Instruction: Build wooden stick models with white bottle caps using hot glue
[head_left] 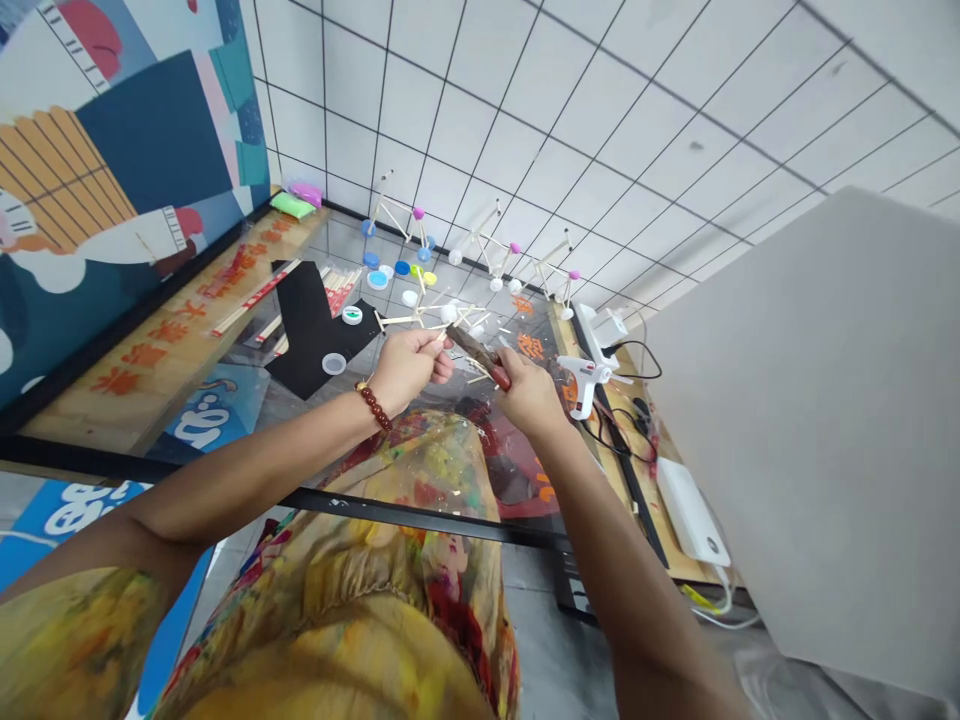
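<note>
My left hand (409, 372), with a beaded bracelet at its wrist, pinches a short, thin wooden stick (442, 336). Closed round the red handle of a tool with a dark, rusty-looking metal end (472, 348) is my right hand (531, 392). The tool's tip meets the stick at the left fingertips; whether it is a knife or pliers I cannot make out. Just beyond lie a joined stick frame (416, 318) and white bottle caps, with loose stick pieces around them. A black sheet (304, 335) lies left of my left hand, carrying a small green-and-white round item (352, 315).
Three stick models with caps and pink balls, one being this model (397, 218), stand along the back. A white glue gun (581, 380) and cables are at right, near a white power bank-like box (691, 512). Bundled sticks (339, 290) and blue caps (377, 280) lie farther left.
</note>
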